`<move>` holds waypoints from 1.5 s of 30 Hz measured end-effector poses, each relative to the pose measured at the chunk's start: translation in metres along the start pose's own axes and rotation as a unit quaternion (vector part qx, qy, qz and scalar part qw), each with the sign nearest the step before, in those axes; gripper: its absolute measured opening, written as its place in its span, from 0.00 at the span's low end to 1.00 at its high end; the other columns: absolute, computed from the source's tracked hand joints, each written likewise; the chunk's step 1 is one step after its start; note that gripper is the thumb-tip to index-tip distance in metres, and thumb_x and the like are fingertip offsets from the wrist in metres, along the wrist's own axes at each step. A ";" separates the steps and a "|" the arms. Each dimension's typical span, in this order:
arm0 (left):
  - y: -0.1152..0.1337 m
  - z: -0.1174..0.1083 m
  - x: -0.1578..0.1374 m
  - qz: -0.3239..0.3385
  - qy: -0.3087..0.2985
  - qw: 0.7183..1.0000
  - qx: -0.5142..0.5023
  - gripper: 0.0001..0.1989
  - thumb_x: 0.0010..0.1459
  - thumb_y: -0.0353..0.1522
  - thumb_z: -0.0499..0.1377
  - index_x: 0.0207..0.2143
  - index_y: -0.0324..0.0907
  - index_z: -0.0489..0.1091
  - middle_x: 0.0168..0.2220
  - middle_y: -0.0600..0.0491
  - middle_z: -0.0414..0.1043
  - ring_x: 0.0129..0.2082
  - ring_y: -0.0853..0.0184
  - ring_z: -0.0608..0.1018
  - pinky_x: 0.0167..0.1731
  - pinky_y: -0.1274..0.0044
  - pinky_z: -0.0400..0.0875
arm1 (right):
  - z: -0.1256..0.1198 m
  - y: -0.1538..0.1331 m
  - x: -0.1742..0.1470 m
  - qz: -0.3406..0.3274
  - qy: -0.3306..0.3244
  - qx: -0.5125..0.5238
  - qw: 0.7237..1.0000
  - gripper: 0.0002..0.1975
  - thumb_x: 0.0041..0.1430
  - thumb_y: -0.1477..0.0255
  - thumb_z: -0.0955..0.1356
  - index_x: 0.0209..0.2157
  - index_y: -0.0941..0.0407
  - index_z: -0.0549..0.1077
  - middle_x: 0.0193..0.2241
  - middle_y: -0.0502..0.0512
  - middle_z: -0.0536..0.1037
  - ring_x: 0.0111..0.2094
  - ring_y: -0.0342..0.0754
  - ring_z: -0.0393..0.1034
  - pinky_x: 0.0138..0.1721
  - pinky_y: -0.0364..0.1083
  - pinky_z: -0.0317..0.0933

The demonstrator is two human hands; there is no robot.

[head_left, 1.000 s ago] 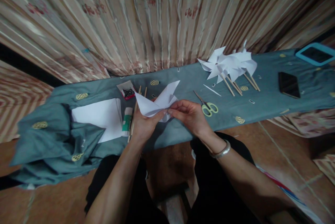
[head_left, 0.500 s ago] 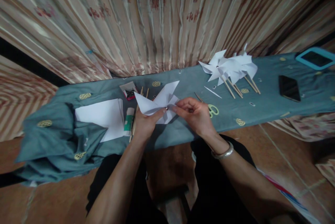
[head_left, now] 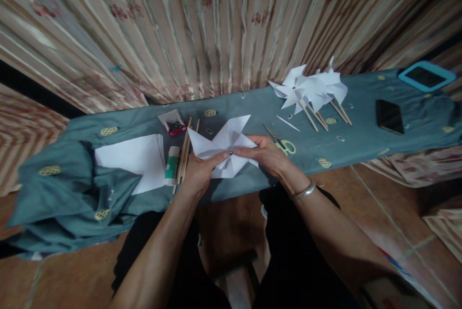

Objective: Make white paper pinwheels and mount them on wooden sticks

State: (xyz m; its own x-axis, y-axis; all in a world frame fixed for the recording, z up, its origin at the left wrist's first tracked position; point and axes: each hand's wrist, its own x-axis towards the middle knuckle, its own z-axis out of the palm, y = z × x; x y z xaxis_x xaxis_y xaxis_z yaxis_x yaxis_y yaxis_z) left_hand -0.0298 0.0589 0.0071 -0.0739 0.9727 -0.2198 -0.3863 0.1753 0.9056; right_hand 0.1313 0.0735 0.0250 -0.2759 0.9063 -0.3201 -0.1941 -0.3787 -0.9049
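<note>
Between my two hands is a white paper pinwheel (head_left: 231, 132) with a small dark pin head (head_left: 231, 153) at its centre. My left hand (head_left: 201, 170) grips its left side, the thumb lying on the paper beside the pin. From the right, my right hand (head_left: 269, 155) holds the opposite side, its thumb close to the pin and its other fingers behind the paper. Whether a stick is attached behind the pinwheel is hidden. Just left of my left hand lie several wooden sticks (head_left: 183, 160) and a green and white glue stick (head_left: 172, 165).
White paper sheets (head_left: 133, 157) lie at the left, near an open box of dark pins (head_left: 174, 123). Scissors with yellow-green handles (head_left: 287, 147) are right of my hands. Finished pinwheels on sticks (head_left: 314, 88), a black phone (head_left: 390, 116) and a blue-framed tablet (head_left: 427, 76) lie farther right.
My right hand has gone from pinching near the pin to gripping the pinwheel's right side, its thumb now flat on the paper. The view has shifted slightly.
</note>
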 end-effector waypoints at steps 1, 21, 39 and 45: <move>0.000 0.000 -0.001 -0.002 0.003 1.000 0.004 0.22 0.31 0.31 0.74 0.32 0.37 0.75 0.33 0.49 0.79 0.35 0.60 0.80 0.40 0.69 0.75 | -0.002 -0.001 0.000 -0.003 0.000 -0.005 1.000 0.15 0.35 0.67 0.80 0.28 0.58 0.80 0.25 0.48 0.80 0.24 0.40 0.70 0.29 0.42 0.65; -0.003 0.001 -0.005 0.036 0.020 0.996 0.084 0.19 0.34 0.32 0.73 0.32 0.36 0.76 0.31 0.48 0.80 0.36 0.58 0.81 0.39 0.70 0.77 | -0.005 -0.002 0.001 0.024 -0.036 -0.037 0.998 0.17 0.32 0.66 0.80 0.26 0.59 0.79 0.24 0.47 0.79 0.25 0.40 0.70 0.31 0.42 0.65; 0.000 -0.004 -0.003 0.041 0.032 0.986 0.159 0.23 0.32 0.37 0.73 0.32 0.35 0.75 0.33 0.46 0.80 0.38 0.55 0.81 0.38 0.68 0.77 | -0.008 0.003 0.007 -0.023 -0.046 -0.060 0.997 0.16 0.35 0.65 0.79 0.28 0.58 0.80 0.24 0.47 0.79 0.26 0.41 0.69 0.33 0.43 0.64; -0.002 -0.006 -0.001 0.056 0.034 0.983 0.171 0.21 0.33 0.37 0.73 0.32 0.36 0.76 0.33 0.46 0.81 0.36 0.56 0.81 0.37 0.68 0.77 | -0.008 0.004 0.007 -0.023 -0.047 -0.058 0.997 0.17 0.35 0.66 0.79 0.29 0.58 0.80 0.24 0.47 0.79 0.26 0.40 0.69 0.33 0.42 0.63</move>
State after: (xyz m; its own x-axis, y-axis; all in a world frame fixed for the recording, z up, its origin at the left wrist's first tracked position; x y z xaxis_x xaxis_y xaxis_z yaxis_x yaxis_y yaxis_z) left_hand -0.0341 0.0566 0.0033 -0.1641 0.9785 -0.1246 -0.0408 0.1195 0.9920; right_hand 0.1359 0.0795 0.0173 -0.3570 0.8989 -0.2540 -0.1001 -0.3072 -0.9464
